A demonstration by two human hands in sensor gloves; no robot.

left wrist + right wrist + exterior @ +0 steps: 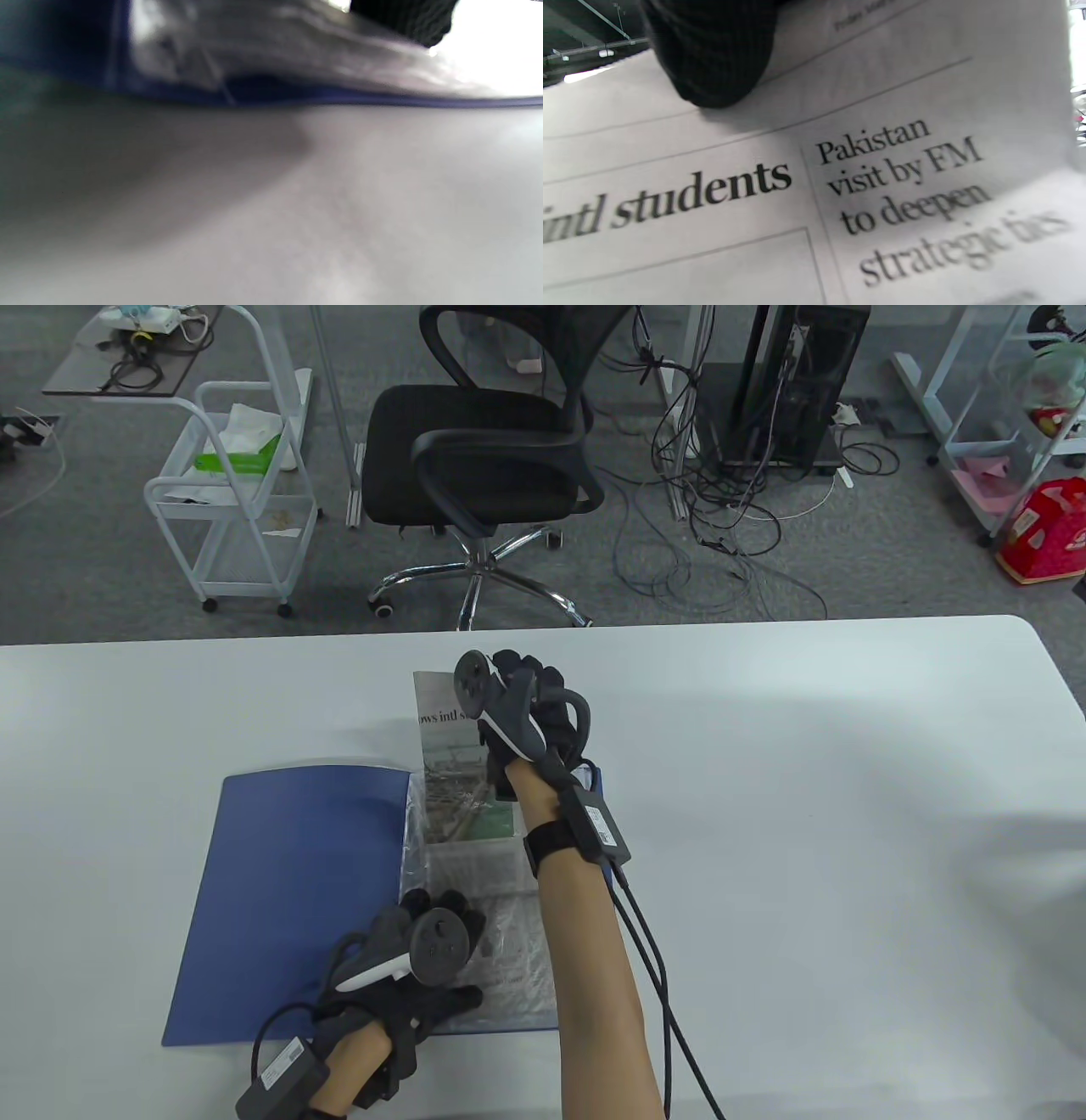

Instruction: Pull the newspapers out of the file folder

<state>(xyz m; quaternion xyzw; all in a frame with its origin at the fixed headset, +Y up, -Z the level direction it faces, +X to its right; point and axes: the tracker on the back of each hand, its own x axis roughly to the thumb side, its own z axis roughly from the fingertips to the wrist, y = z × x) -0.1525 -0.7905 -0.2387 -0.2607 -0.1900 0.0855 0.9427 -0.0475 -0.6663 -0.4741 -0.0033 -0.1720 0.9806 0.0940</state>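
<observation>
The right hand (530, 712) reaches out over the white table (806, 780), forearm stretched long across the open blue file folder (288, 891), and it grips the far end of the newspaper (458, 780). In the right wrist view a gloved fingertip (712, 55) presses on the printed page just above a headline ending in "students", so the hand is closed around the paper's top edge.

The left hand (416, 967) lies nearer the person, flat and spread on the folder's right-hand page, fingers resting on the crinkled clear sleeve (509, 959) there. I cannot tell whether it pinches anything.

The newspaper runs from under the left hand's fingers, through the sleeve, and out beyond the folder's far edge to the right hand; about half of it shows past the blue cover. The left wrist view is blurred, showing only the folder's blue edge (382, 101) lying on the table.
</observation>
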